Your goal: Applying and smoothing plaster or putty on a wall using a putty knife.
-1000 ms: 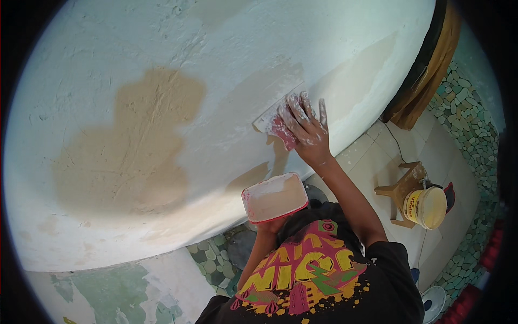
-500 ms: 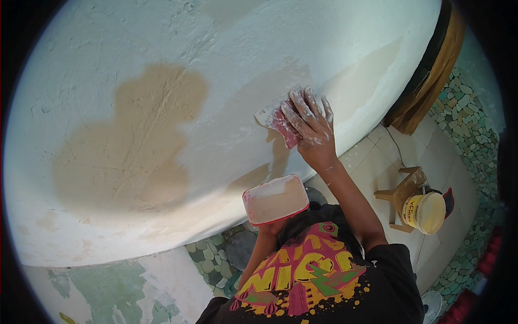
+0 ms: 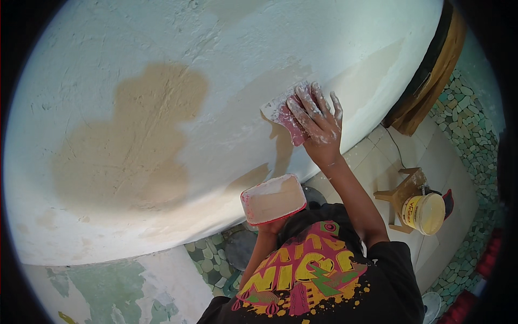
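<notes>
Right hand (image 3: 319, 121) sits further right | grips pink spreader (image 3: 293, 127) on wall (image 3: 226, 92) | left hand (image 3: 274, 225) holds tray (image 3: 247, 206) | even pressure seems best

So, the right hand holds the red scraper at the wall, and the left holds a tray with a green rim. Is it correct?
Almost: in the head view, the tray has a red rim, not green. The right hand does hold the scraper at the wall, the left hand the tray.
</notes>
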Demonstrator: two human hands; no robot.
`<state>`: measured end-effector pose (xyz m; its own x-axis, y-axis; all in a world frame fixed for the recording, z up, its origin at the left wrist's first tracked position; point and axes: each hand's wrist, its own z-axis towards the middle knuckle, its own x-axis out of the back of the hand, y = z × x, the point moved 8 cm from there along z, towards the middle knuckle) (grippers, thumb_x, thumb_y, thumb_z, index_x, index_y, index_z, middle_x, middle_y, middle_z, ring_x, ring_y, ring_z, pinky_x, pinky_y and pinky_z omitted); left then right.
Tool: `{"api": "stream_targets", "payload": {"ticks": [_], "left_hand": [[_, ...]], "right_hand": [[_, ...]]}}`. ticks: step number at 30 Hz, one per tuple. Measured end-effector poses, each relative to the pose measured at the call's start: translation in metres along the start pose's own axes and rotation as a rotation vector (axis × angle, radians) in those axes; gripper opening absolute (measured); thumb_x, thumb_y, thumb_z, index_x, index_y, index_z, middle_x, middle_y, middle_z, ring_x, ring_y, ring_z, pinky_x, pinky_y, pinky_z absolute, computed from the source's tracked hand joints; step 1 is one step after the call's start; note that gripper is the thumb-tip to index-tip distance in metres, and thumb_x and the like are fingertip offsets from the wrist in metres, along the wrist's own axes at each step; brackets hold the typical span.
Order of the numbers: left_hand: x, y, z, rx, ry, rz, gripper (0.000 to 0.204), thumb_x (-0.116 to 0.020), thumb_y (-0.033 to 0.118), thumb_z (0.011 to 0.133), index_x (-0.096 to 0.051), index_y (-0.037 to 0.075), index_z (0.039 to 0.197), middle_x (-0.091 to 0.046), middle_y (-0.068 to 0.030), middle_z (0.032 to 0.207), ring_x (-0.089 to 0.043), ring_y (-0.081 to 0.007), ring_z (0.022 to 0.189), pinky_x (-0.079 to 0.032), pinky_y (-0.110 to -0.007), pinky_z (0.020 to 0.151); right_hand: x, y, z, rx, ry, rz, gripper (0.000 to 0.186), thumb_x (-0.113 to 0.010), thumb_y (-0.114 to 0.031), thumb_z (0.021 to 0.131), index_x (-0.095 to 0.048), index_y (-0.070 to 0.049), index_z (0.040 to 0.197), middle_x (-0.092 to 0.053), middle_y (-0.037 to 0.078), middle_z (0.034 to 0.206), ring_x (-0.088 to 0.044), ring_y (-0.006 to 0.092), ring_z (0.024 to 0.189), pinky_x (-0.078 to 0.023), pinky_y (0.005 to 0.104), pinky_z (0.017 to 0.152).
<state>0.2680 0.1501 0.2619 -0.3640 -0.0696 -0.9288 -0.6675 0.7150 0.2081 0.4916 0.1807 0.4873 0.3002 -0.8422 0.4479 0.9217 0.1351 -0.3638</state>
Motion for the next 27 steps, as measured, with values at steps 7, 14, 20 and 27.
{"api": "stream_targets", "payload": {"ticks": [7,14,20,27], "left_hand": [[-0.002,-0.002,0.002,0.048,-0.067,-0.109,0.082,-0.039,0.069,0.106,-0.040,0.008,0.161,-0.047,-0.0209,0.161,-0.044,-0.0453,0.148,-0.039,-0.069,0.118],[0.002,-0.006,0.005,0.064,-0.033,-0.065,0.082,-0.040,0.070,0.106,-0.040,0.010,0.162,-0.045,-0.0192,0.163,-0.041,-0.0455,0.151,-0.036,-0.069,0.120],[-0.006,-0.008,0.012,0.083,-0.057,-0.067,0.082,-0.040,0.070,0.106,-0.040,0.010,0.162,-0.046,-0.0190,0.163,-0.043,-0.0469,0.149,-0.036,-0.069,0.120],[0.009,-0.006,0.018,0.065,-0.003,-0.062,0.088,-0.042,0.071,0.104,-0.036,0.006,0.163,-0.044,-0.0236,0.163,-0.043,-0.0483,0.149,-0.036,-0.069,0.120]], "right_hand": [[0.001,0.001,-0.024,-0.039,-0.053,-0.037,0.053,-0.080,-0.022,0.085,-0.073,-0.024,0.138,-0.065,0.003,0.151,-0.053,0.0313,0.147,-0.027,0.0609,0.123],[0.009,-0.008,0.001,0.031,0.047,0.011,0.050,-0.078,-0.018,0.086,-0.074,-0.025,0.136,-0.063,0.002,0.153,-0.053,0.0313,0.148,-0.028,0.0574,0.124],[-0.014,0.006,-0.019,0.025,-0.038,0.011,0.047,-0.077,-0.016,0.087,-0.076,-0.023,0.134,-0.063,0.004,0.153,-0.052,0.0340,0.148,-0.028,0.0583,0.124],[0.031,-0.012,0.002,0.004,-0.050,-0.035,0.049,-0.077,-0.018,0.088,-0.074,-0.023,0.137,-0.064,0.003,0.152,-0.053,0.0297,0.148,-0.029,0.0575,0.124]]}}
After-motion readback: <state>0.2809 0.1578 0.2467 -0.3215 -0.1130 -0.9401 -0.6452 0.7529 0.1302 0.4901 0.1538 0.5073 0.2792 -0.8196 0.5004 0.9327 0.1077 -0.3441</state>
